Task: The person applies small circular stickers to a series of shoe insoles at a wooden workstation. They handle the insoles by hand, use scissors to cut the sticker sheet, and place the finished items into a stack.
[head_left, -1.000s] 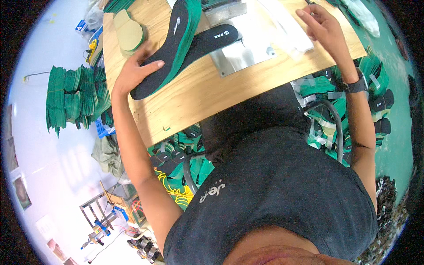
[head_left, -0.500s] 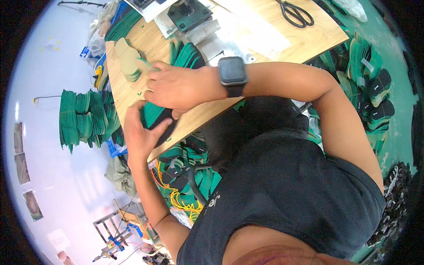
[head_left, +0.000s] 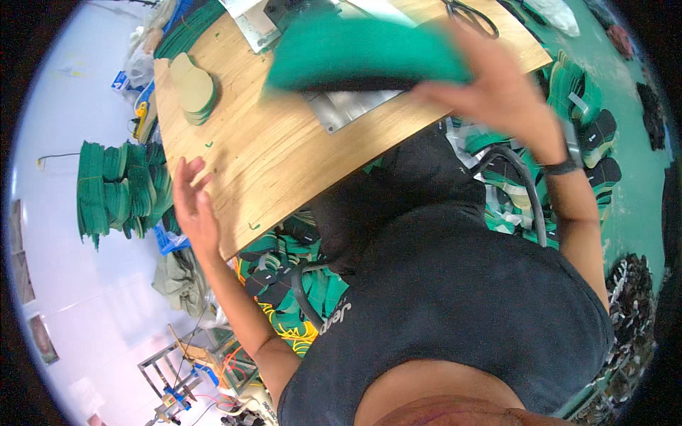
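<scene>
My right hand (head_left: 497,92), blurred by motion, grips the right end of a stack of green insoles (head_left: 369,53) with a black lower edge. The stack is lifted above the right part of the wooden table (head_left: 263,156), and smearing hides its separate layers. At the table's left edge my left hand (head_left: 195,209) is raised with its fingers apart and nothing in it. Beyond that hand lies a small pile of beige insoles (head_left: 192,85) with green undersides. A flat metal plate (head_left: 344,113) shows partly under the lifted stack.
Black-handled scissors (head_left: 474,15) lie at the far right of the table. Tall piles of green insoles (head_left: 117,188) stand off its left side. More insoles (head_left: 579,96) are heaped at the right, with yellow cords (head_left: 288,330) below the near edge.
My right hand has swung right, carrying the green insole stack off the table's left part. My left hand has let go of the stack and moved slightly left, its fingers opened.
</scene>
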Demonstrator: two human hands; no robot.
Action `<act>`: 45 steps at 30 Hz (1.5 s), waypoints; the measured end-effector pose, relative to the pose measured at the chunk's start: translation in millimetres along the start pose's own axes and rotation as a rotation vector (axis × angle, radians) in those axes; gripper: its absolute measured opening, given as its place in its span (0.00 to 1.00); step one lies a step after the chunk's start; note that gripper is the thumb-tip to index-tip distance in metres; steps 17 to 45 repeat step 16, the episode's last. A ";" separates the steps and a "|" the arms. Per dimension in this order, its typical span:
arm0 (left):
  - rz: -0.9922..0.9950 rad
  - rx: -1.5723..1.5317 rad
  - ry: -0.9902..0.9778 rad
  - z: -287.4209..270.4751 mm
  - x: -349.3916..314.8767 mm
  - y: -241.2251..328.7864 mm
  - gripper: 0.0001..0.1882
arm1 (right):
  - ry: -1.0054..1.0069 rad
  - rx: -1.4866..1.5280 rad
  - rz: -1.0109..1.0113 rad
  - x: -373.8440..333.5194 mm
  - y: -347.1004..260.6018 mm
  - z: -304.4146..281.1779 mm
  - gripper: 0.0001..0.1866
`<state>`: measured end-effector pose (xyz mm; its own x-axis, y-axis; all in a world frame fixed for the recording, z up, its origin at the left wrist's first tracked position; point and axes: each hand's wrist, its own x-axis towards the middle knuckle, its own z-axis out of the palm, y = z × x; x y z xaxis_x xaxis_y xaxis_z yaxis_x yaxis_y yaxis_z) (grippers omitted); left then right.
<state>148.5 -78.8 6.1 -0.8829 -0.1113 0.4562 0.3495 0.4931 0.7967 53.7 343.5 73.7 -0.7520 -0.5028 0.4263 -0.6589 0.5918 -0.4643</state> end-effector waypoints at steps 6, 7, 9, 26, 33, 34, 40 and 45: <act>-0.212 -0.001 0.215 -19.5 47.9 -50.2 0.15 | 0.322 -0.486 0.634 5.9 81.1 -81.9 0.22; -0.203 0.012 0.213 -25.0 54.1 -52.2 0.14 | 0.219 -0.526 0.700 14.7 116.9 -76.0 0.23; -0.185 -0.021 0.188 -17.0 74.3 -81.8 0.14 | 0.172 -0.777 0.585 7.8 197.1 -66.2 0.25; -0.252 -0.024 0.229 -24.6 57.0 -101.0 0.14 | 0.003 -0.618 0.412 12.7 194.1 -38.2 0.31; -0.252 -0.024 0.229 -24.6 57.0 -101.0 0.14 | 0.003 -0.618 0.412 12.7 194.1 -38.2 0.31; -0.252 -0.024 0.229 -24.6 57.0 -101.0 0.14 | 0.003 -0.618 0.412 12.7 194.1 -38.2 0.31; -0.252 -0.024 0.229 -24.6 57.0 -101.0 0.14 | 0.003 -0.618 0.412 12.7 194.1 -38.2 0.31; -0.252 -0.024 0.229 -24.6 57.0 -101.0 0.14 | 0.003 -0.618 0.412 12.7 194.1 -38.2 0.31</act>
